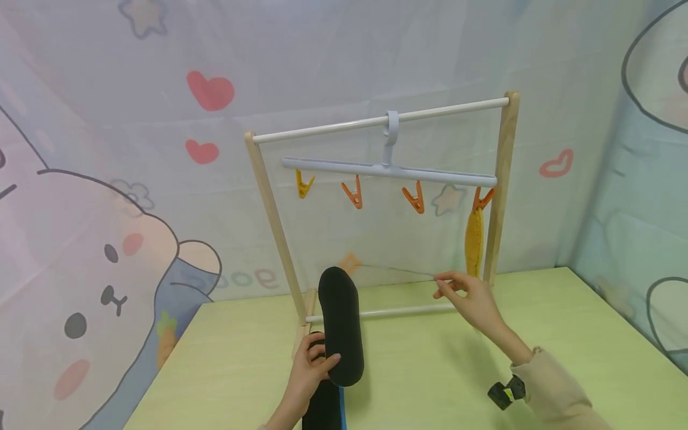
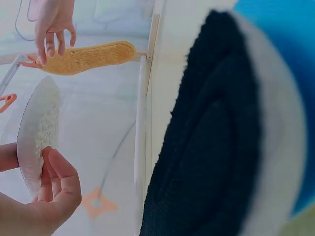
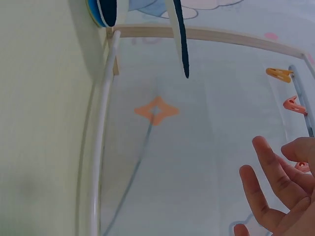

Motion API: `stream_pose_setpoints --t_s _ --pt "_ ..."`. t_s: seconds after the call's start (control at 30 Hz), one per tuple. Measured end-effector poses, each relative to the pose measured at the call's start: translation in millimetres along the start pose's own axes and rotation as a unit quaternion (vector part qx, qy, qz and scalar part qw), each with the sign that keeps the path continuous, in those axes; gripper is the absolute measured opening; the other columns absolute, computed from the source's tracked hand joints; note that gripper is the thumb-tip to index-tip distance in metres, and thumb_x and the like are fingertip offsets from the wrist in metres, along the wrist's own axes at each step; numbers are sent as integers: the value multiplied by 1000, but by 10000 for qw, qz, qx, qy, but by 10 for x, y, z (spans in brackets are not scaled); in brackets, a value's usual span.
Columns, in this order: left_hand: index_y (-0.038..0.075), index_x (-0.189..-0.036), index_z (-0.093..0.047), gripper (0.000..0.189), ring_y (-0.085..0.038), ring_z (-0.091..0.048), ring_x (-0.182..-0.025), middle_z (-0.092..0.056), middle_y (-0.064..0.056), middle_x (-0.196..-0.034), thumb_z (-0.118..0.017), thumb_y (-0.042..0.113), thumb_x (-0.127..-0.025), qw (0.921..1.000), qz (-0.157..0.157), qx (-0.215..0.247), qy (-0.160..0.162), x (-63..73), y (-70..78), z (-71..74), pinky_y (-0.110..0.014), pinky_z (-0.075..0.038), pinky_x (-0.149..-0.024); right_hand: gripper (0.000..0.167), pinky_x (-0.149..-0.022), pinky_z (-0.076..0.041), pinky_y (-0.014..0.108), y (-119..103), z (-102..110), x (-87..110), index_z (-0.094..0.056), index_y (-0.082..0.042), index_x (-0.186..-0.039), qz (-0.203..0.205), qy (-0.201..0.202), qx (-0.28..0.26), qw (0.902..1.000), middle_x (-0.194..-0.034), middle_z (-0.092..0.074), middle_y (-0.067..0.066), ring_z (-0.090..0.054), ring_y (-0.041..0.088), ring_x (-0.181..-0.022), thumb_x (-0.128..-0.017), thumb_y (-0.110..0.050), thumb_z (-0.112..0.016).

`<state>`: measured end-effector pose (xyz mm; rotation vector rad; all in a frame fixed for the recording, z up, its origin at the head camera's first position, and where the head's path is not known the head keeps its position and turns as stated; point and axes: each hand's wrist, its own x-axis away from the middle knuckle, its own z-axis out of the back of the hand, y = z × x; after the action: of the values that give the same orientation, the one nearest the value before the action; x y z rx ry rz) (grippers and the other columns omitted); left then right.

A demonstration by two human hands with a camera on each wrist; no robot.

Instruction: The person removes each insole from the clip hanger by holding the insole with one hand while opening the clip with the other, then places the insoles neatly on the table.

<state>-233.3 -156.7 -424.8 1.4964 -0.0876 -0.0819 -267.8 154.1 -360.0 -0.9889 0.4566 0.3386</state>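
Observation:
My left hand (image 1: pixel 307 371) pinches a black insole (image 1: pixel 342 328) near its lower end, thumb on the dark face. In the left wrist view the pale textured underside of that insole (image 2: pixel 39 125) shows. More insoles (image 1: pixel 323 409) with dark tops and a blue edge lie on the table below it. Empty and raised, my right hand (image 1: pixel 475 301) has loosely bent fingers and is close to the yellow insole (image 1: pixel 474 242). That one hangs from an orange clip (image 1: pixel 482 199) at the right end of a pale hanger (image 1: pixel 344 167).
A rack with a white top rod (image 1: pixel 446 111) and wooden posts (image 1: pixel 272 224) carries the hanger. A yellow clip (image 1: pixel 303 184) and two orange clips (image 1: pixel 353 192) dangle from it without insoles. The pale green tabletop (image 1: pixel 586 346) lies below; a printed curtain (image 1: pixel 344 54) stands behind.

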Motion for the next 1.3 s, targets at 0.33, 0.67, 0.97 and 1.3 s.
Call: stream_pose_setpoints --t_s 0.33,0.67,0.97,1.3 --pt "3 -128 -24 64 -2 -59 -71 -61 3 -90 -65 15 -81 9998 27 -187 90 103 50 68 -19 -47 -61 15 -49 -31 18 264 -117 152 -65 -7 -97 96 -60 -33 9999 -70 -69 1 -58 1 -65 -86 -13 -58" --pt "2 -129 -22 65 -2 -60 -70 -61 2 -89 -65 10 -80 9989 142 -262 359 215 15 188 -24 -50 -60 15 -58 -39 20 324 -93 318 -65 -8 -97 -7 -85 251 9996 -70 -69 -3 -62 12 -69 -87 -15 -57" --pt "1 -128 -21 64 -3 -58 -64 -60 3 -82 -63 7 -81 9973 284 -347 586 306 -66 304 -23 -48 -55 13 -73 -42 35 322 -71 416 -65 -9 -96 -7 116 414 9991 -70 -68 -8 -60 0 -70 -86 -14 -58" --pt "0 -129 -18 66 -6 -59 -65 -61 2 -85 -63 7 -81 9957 465 -433 680 399 -46 409 -26 -50 -56 15 -74 -44 36 280 20 450 -65 -9 -98 -193 172 532 9982 -72 -69 -7 -59 -2 -75 -86 -16 -58"
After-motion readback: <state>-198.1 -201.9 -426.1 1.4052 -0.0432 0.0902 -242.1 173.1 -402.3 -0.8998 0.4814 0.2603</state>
